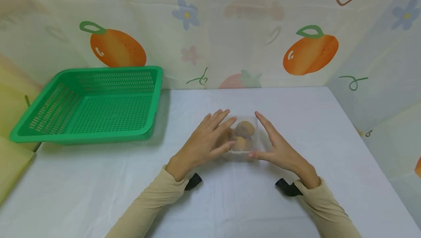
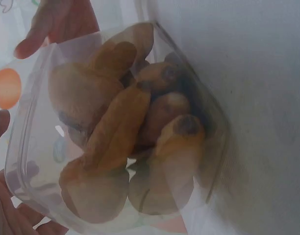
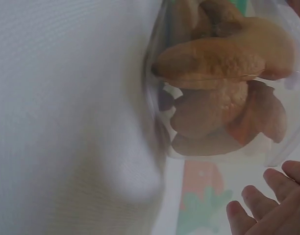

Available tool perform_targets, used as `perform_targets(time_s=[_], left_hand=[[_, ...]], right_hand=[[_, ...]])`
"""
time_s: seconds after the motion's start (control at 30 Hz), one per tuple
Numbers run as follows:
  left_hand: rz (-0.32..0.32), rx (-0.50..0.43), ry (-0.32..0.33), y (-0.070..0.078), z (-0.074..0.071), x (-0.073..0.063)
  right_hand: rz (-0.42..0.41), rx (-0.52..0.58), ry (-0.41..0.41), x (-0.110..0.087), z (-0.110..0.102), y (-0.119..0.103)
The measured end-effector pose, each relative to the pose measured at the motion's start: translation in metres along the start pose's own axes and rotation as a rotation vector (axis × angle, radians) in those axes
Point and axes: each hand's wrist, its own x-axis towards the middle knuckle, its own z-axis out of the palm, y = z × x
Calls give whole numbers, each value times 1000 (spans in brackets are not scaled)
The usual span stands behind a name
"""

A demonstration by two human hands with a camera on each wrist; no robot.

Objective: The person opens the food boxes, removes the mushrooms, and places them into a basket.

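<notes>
On either side of a clear box of brownish pieces, the left hand and right hand are holding their fingers outstretched, gripping nothing.

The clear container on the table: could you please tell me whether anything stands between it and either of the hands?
Nothing visible does. The clear container sits between the left hand and the right hand; only white tabletop shows in the gap on its right. The green basket stands farther left, outside that space.
</notes>
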Motion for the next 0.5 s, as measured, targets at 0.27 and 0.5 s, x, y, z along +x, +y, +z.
perform_targets(time_s=[0.27, 0.5], left_hand=[[92, 36, -18, 5, 5, 0], [232, 23, 55, 5, 9, -1]], right_hand=[[-4, 56, 3, 4, 10, 9], [37, 91, 8, 6, 18, 11]])
